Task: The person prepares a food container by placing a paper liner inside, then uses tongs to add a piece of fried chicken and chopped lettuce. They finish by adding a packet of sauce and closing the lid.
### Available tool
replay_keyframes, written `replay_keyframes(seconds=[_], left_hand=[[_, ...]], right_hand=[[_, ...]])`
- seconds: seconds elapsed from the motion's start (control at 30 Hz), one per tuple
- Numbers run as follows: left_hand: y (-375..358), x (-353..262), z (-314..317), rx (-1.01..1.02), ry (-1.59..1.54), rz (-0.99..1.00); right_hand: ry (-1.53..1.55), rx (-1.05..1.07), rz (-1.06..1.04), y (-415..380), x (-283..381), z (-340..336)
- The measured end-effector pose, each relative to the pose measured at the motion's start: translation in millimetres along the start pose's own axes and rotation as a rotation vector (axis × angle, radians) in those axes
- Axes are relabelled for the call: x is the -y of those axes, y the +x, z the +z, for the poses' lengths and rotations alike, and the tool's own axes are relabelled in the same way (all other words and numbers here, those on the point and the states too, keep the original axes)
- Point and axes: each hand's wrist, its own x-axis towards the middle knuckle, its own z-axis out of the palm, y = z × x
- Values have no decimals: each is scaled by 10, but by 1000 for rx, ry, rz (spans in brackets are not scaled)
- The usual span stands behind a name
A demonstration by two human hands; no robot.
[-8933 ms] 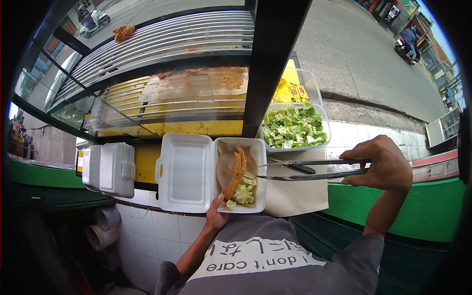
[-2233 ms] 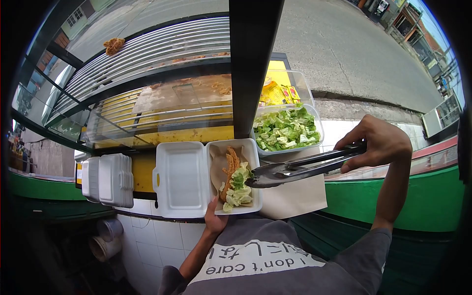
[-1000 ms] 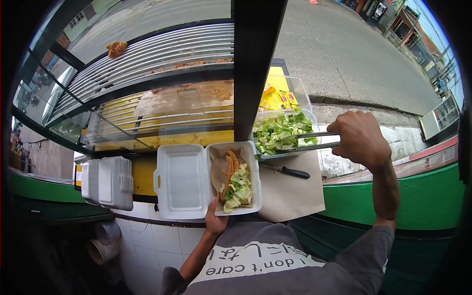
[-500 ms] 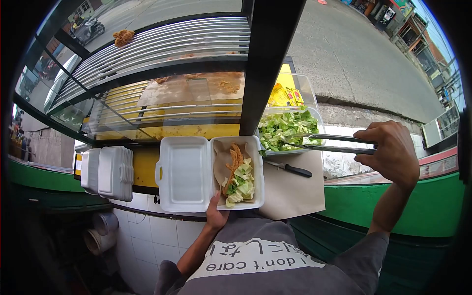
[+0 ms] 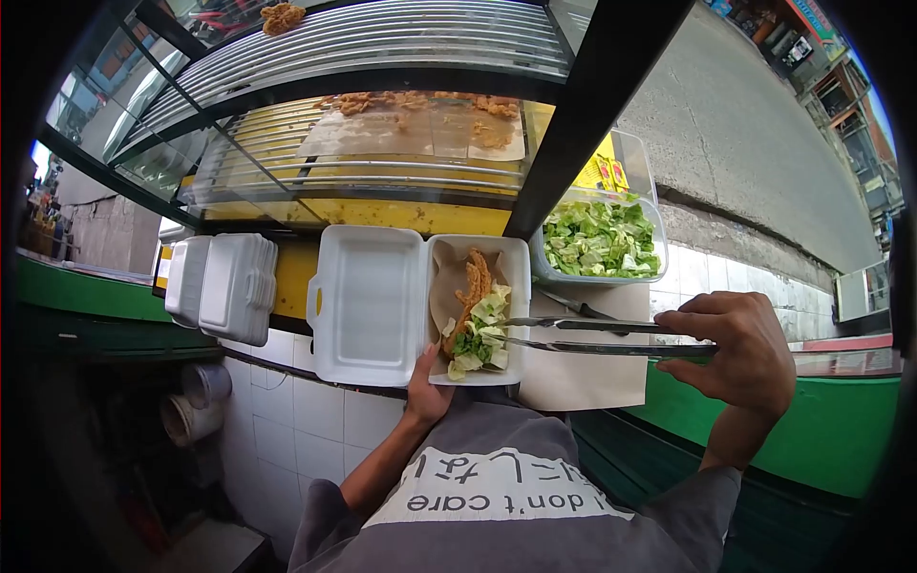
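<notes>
My left hand grips the near edge of an open white foam takeout box, thumb over the rim. Brown paper lines its right half, where a piece of fried chicken lies with chopped lettuce heaped against it. My right hand holds metal tongs, its fingers and thumb on the two arms. The tips of the tongs point left, slightly apart, right at the lettuce in the box. Behind the tongs, a clear plastic tub holds more cut lettuce.
A knife lies on brown paper, partly behind the tongs. Stacked foam boxes stand at left. A glass display case with a black post rises behind, with fried chicken inside. Yellow sachets sit beyond the lettuce.
My right hand has brought the tongs from the lettuce tub down and left to the foam box. The view has shifted a little; my left hand still holds the box.
</notes>
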Motion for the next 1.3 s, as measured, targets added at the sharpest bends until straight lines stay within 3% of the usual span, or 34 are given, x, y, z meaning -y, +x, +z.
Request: replay_keyframes(seconds=[0.13,0.27,0.33,0.53,0.8,0.93,1.3], left_hand=[[-20,-29,-40,49,-79,29],[-12,-97,-168,-47,-42,65],[17,-202,-261,-28,-73,67],[-57,-625,-530,-22,-118,59],[-151,-1101,-895,-61,-76,58],[-181,-1199,-1084,-51,-76,62],[-164,-1528,-1299,-12,-12,5]], right_hand=[[23,33,-73,180,-1,323],[342,-6,-48,319,-34,462],[460,-272,-159,480,7,731],[322,-778,-368,1112,508,969],[204,-1182,-247,1741,1077,1066],[337,-1322,-150,1879,1267,1160],[369,-1260,-338,2323,1878,1131]])
